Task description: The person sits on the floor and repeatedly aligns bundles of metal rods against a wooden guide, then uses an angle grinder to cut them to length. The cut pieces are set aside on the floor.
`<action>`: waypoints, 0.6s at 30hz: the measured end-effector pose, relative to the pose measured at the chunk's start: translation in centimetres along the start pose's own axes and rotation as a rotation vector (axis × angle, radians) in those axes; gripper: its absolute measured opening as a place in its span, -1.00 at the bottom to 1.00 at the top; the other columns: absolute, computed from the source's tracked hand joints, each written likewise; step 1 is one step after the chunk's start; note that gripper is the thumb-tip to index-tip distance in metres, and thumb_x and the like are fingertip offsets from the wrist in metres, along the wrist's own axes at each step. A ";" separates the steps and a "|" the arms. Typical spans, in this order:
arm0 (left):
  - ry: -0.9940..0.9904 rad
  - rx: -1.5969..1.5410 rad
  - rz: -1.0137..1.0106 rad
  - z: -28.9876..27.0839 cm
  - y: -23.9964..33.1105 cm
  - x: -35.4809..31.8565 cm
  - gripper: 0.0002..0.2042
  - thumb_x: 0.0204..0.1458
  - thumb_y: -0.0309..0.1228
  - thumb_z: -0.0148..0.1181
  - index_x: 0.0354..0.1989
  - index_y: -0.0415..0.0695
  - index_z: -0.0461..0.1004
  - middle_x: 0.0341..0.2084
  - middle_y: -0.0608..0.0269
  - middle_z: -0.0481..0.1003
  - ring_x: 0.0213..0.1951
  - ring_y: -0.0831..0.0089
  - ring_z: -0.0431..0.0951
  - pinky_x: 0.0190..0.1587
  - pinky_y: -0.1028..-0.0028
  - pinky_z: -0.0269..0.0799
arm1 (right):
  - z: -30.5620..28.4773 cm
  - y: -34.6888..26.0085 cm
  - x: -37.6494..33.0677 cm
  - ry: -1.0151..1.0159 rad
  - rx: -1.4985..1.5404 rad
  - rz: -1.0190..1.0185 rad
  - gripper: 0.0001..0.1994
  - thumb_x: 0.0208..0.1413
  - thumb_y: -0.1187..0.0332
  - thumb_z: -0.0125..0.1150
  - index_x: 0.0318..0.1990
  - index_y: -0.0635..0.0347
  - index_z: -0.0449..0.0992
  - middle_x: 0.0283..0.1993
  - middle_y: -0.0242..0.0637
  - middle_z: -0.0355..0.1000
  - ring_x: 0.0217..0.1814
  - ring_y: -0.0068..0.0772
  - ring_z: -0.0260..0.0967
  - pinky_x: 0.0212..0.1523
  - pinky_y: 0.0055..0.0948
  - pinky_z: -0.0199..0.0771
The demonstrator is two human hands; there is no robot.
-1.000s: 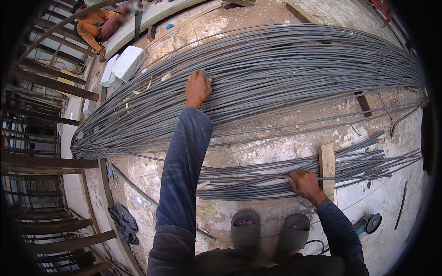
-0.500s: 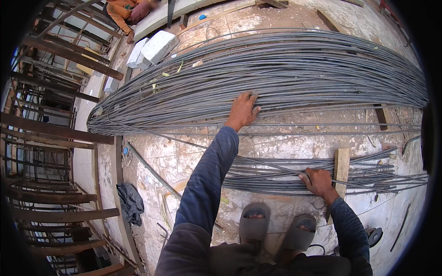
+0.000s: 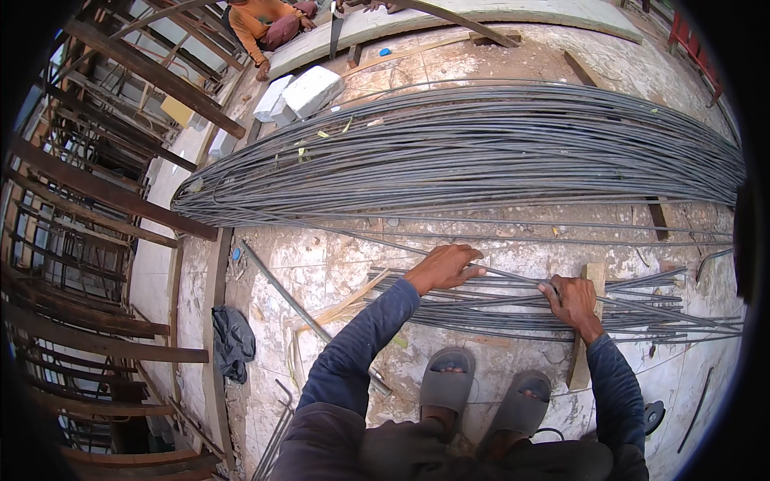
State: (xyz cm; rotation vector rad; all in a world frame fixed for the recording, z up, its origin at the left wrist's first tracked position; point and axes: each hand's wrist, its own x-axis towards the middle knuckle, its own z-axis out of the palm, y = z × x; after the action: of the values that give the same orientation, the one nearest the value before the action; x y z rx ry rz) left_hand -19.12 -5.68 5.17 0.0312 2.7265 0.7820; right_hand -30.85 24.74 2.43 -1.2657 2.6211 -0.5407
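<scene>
A long thin steel rod point(image 3: 513, 278) slants from the large bundle's left end down to the right. My left hand point(image 3: 445, 268) is closed over it partway along. Further right, my right hand point(image 3: 573, 301) grips the same rod above a pile of shorter cut rods point(image 3: 481, 309), beside the wooden block point(image 3: 593, 282) under that pile. Beyond both hands lies the large bundle of long grey rods point(image 3: 481, 152), bent round at its left end. Palms and most fingertips are hidden.
White blocks point(image 3: 313, 91) lie past the bundle. A co-worker in an orange top point(image 3: 249, 28) crouches at the far left by a long board point(image 3: 449, 30). A metal pipe point(image 3: 282, 290) and black plastic point(image 3: 233, 345) are at left; dark wooden beams point(image 3: 112, 192) line the left side.
My left hand has come off the large bundle, moving nearer and slightly right onto the slanting rod. My right hand has shifted slightly right, lifting the rod. The view has tilted a little.
</scene>
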 end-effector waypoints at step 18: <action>0.274 0.135 0.015 -0.3 -3.4 6.0 -0.68 0.20 -0.17 0.14 -0.12 -0.18 0.60 -0.18 0.03 0.59 -0.12 0.01 0.57 -0.04 0.12 0.48 | 4.5 4.1 2.6 -0.393 0.059 -0.029 -0.36 0.27 -0.14 -0.10 -0.51 0.31 0.57 -0.53 0.11 0.46 -0.35 0.17 0.47 -0.21 0.04 0.40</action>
State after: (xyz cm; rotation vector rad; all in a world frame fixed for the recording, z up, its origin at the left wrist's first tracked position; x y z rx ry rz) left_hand -24.70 -8.11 1.90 -0.0276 3.0378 0.6460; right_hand -33.96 23.97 -3.36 -1.2475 2.2497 -0.3299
